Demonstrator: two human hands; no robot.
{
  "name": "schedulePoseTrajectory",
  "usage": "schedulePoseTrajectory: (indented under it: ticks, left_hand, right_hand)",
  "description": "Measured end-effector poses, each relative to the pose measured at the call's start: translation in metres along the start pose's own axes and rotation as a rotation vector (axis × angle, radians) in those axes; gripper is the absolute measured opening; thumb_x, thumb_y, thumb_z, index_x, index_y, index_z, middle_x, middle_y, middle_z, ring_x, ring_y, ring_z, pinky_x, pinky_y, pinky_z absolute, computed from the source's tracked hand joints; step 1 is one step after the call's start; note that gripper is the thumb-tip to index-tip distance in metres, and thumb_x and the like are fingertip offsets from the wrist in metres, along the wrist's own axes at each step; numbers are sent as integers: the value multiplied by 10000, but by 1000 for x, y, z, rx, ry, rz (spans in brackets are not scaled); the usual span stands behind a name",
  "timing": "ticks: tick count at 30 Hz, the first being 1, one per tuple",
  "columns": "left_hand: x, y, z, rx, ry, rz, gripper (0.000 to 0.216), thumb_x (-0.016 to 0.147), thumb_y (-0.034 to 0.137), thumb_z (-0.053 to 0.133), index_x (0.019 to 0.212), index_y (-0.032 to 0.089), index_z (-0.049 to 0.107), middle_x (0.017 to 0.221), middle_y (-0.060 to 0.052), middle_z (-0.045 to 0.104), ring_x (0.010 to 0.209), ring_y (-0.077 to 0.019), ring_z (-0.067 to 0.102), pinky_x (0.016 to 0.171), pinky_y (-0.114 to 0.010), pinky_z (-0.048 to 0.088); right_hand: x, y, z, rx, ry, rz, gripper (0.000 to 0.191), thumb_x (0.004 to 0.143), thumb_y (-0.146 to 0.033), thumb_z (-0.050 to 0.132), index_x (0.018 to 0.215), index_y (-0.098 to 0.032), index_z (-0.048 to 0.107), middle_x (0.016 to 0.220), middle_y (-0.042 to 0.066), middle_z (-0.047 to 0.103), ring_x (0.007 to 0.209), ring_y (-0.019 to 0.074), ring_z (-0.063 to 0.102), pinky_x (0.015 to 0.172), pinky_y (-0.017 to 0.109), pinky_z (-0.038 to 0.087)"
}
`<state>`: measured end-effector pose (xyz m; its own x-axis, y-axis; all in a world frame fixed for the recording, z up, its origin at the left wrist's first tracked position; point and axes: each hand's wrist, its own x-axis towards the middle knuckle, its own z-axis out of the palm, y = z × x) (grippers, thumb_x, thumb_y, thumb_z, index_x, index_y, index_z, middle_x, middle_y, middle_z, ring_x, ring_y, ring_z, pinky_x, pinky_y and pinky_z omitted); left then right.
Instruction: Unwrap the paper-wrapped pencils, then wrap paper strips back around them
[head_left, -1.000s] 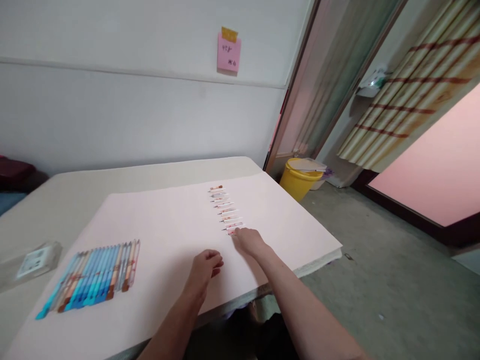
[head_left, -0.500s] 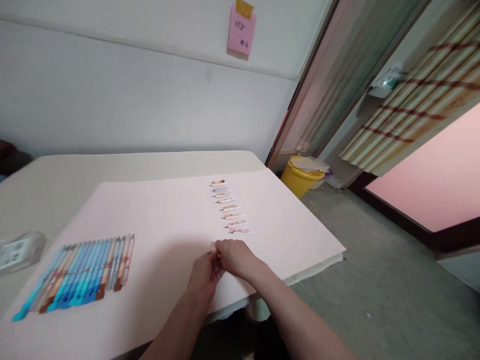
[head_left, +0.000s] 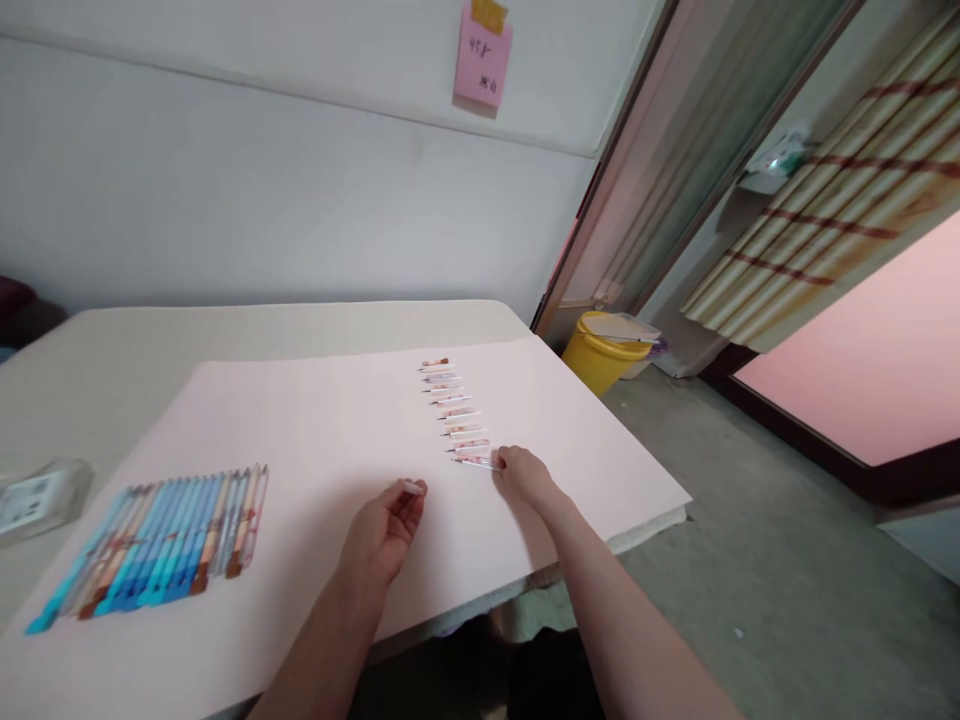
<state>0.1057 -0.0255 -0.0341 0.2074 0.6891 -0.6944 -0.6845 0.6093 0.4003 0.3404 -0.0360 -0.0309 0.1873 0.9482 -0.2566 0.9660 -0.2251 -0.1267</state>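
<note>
Here's my feed right now. The pink sheet (head_left: 330, 430) covers most of the table (head_left: 225, 325), so I'll place everything off that.

My left hand (head_left: 382, 530) sits just in from the sheet's near edge, about mid-width. The palm is turned up, with thumb and fingertips pinched on a small pale piece (head_left: 412, 487) that's too tiny for me to say what it is.

My right hand (head_left: 525, 475) is a bit farther onto the sheet, toward its right side. Its fingertips are down at the end of the nearest stick (head_left: 477, 461) in a row of short sticks (head_left: 454, 412), which runs up toward the sheet's far edge. It's touching for sure, but I can't tell if it's gripped or just pressed.

On the sheet's left side there's a tidy row of pens (head_left: 157, 545), mostly blue with a few orange-brown, lying side by side. A clear box (head_left: 41, 495) sits just off the sheet's left edge. Beyond the sheet's far right corner, down on the floor, is a yellow bucket (head_left: 596, 355).
</note>
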Motion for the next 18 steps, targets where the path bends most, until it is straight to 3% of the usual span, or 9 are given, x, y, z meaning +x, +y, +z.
schedulePoseTrajectory:
  ticks: [3,7,13,18]
  left_hand:
    - [0,7,-2,-13,2,3,58,762,28,574,745,81,588,740,-97,654,669,-142,659,528,-185,559]
    - [-1,15,-4,-56,-2,21,70,765,18,564,737,81,579,712,-87,649,650,-133,656,524,-175,557]
    - [1,25,-6,-153,8,51,77,768,4,552,755,76,573,702,-79,648,629,-118,650,541,-171,555]
    - [-1,31,-5,-210,-2,43,79,794,7,522,771,69,567,692,-77,643,602,-107,640,534,-169,552]
  right_hand:
    - [-6,-4,-6,24,-21,-29,163,782,-88,473,777,-162,618,792,58,655,702,151,579,552,218,294]
    - [-20,-13,-24,68,24,-75,212,834,-106,395,840,-152,602,757,66,639,654,145,556,552,220,298]
    - [-55,-56,-52,447,217,-471,200,832,-103,418,880,-195,589,815,13,624,755,135,557,669,218,371]
    - [-67,-73,-56,425,264,-561,211,848,-97,427,907,-191,607,877,29,623,813,142,549,704,232,387]
